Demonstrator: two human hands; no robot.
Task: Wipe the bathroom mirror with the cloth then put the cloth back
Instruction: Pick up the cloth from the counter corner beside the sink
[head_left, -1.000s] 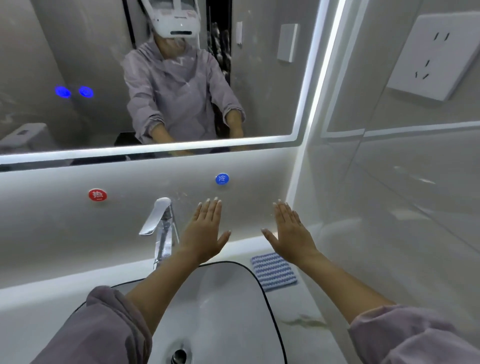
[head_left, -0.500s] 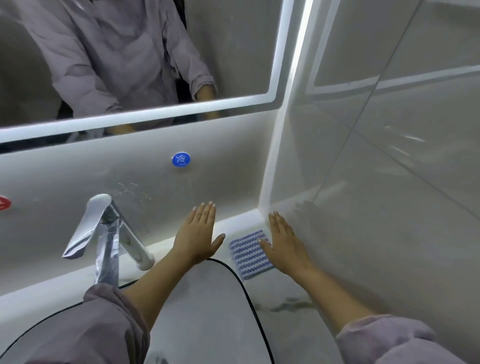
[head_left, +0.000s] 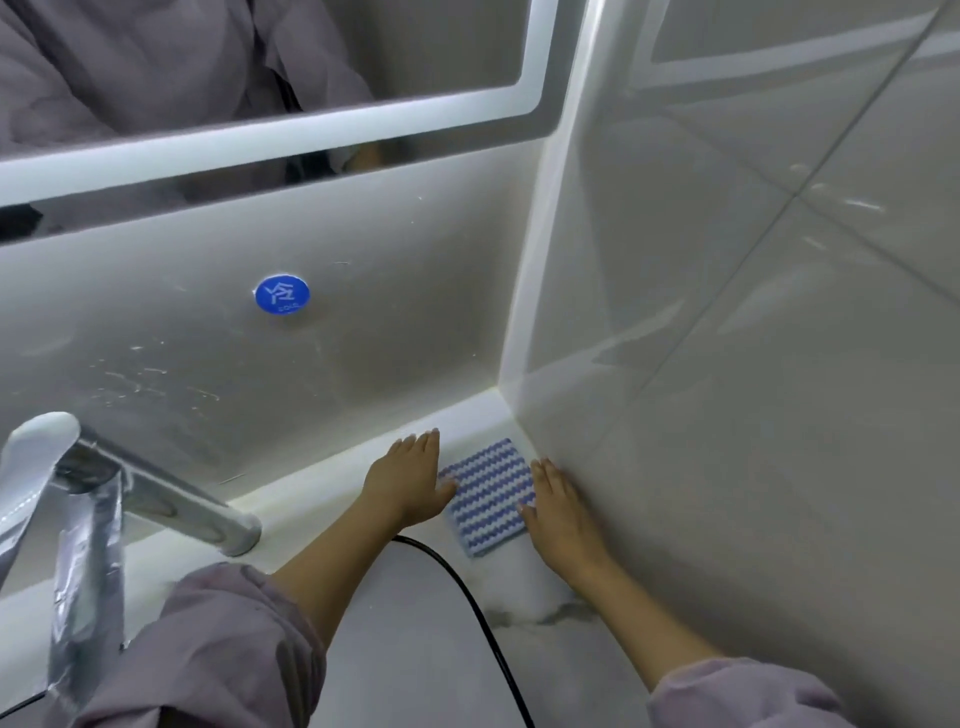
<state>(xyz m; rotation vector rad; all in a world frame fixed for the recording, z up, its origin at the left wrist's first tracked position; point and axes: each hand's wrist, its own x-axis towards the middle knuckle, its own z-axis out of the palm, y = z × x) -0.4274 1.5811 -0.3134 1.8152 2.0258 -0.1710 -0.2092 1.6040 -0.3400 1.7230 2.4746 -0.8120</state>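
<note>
The striped cloth (head_left: 488, 493) lies flat in the far right corner of the worktop (head_left: 543, 597), where the back and side walls meet. The left hand (head_left: 410, 483) lies flat with its fingers straight, just beside the cloth's left edge, and its thumb touches that edge. The right hand (head_left: 558, 512) is also flat and wide at the cloth's right edge, with its thumb on the cloth. Neither hand grips it. The mirror (head_left: 156, 78) hangs above. A tap (head_left: 104, 493) stands at the left, behind the basin (head_left: 470, 590).
</note>
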